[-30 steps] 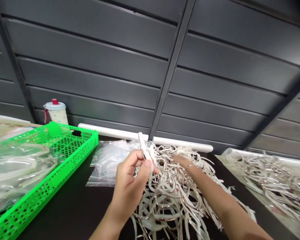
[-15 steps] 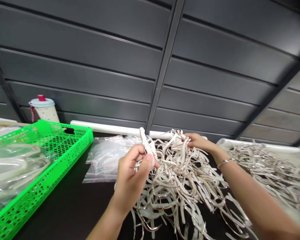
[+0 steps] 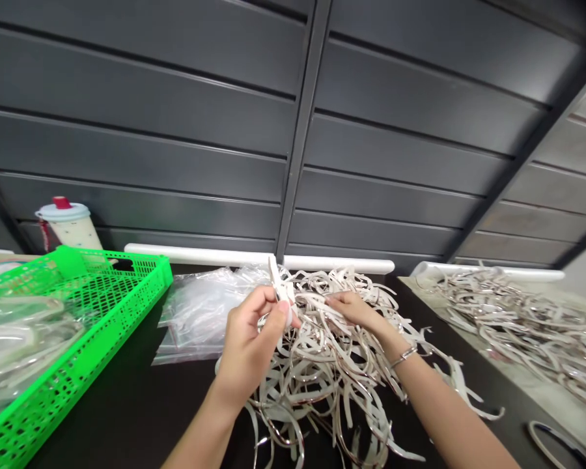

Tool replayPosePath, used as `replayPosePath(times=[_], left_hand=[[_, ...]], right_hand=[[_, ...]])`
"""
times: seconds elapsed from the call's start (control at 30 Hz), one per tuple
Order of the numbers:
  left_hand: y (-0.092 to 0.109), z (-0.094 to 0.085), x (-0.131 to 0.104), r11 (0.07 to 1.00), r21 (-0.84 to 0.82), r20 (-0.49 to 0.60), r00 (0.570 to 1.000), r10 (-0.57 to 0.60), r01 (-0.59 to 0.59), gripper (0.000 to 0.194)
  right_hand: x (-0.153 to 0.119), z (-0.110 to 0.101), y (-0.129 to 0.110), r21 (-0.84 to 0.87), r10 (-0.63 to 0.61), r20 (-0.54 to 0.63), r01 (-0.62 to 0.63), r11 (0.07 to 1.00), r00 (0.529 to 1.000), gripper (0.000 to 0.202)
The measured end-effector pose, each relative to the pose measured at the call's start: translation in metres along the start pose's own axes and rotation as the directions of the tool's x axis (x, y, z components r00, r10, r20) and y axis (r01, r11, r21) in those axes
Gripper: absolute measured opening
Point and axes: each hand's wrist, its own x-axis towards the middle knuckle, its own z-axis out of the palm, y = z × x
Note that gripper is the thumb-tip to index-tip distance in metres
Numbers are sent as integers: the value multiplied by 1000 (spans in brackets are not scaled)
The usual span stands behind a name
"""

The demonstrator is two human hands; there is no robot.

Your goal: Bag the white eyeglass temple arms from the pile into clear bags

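Observation:
My left hand (image 3: 251, 335) is closed around a small bunch of white strips (image 3: 276, 277), which stick up between thumb and fingers. Beyond and to the right of it spreads a tangled pile of curved white and silvery strips (image 3: 332, 384). Over the upper part of that pile, my right hand (image 3: 355, 311) pinches the end of a white curved strip (image 3: 317, 301). That strip reaches left toward the bunch; whether the two touch is hard to tell. Clear plastic bags (image 3: 198, 316) lie left of the pile, partly behind my left hand.
On the left stands a green perforated crate (image 3: 122, 326) holding filled plastic bags (image 3: 24, 332). A bottle with a red cap (image 3: 73, 228) is behind it. White tubes (image 3: 200, 255) run along the dark panelled wall. Another strip pile (image 3: 527, 319) lies at right.
My right hand has come from the back of the pile leftward and nearer my left hand, now with a strip in its fingers. My left hand keeps its bunch. The view has shifted slightly right.

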Motion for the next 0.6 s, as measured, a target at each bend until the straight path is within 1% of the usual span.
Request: replayPosePath(times=[0.07,0.13,0.23,0.3,0.33,0.43,0.53,0.6], left_hand=[[-1,-2,1,1000,-24,-15,1000,4,-5,20],[-3,-3,2,999,-49,-31,1000,4,-5,19],[-4,-3,4,998,-59,-41,999,2,-4,19],[-5,-3,5,999,-52,-43,999,5,-8,20],[-6,-3,5,999,-48,-42,999,7,-9,20],[-7,-2,6,999,-45,-32,999,1,-2,20],[-10,-2,7,998,-62,-19,1000,-23,22,19],[-12,-3,8,997,-70,-17,999,-37,36,18]], right_hand=[[-2,-1,-3,-3,-1,-54,1,1000,999,33],[-6,-3,-7,-28,-16,-135,13,1000,991,28],[-14,-4,-13,-96,-65,-273,40,995,960,25],[-19,0,-19,-135,-95,-322,53,989,942,25],[-22,3,-23,-150,-109,-325,62,987,939,25],[-29,20,-37,-182,-147,-257,101,978,955,25],[-34,44,-51,-213,-179,-110,153,965,978,29],[-33,61,-56,-251,-210,-18,199,947,978,27]])
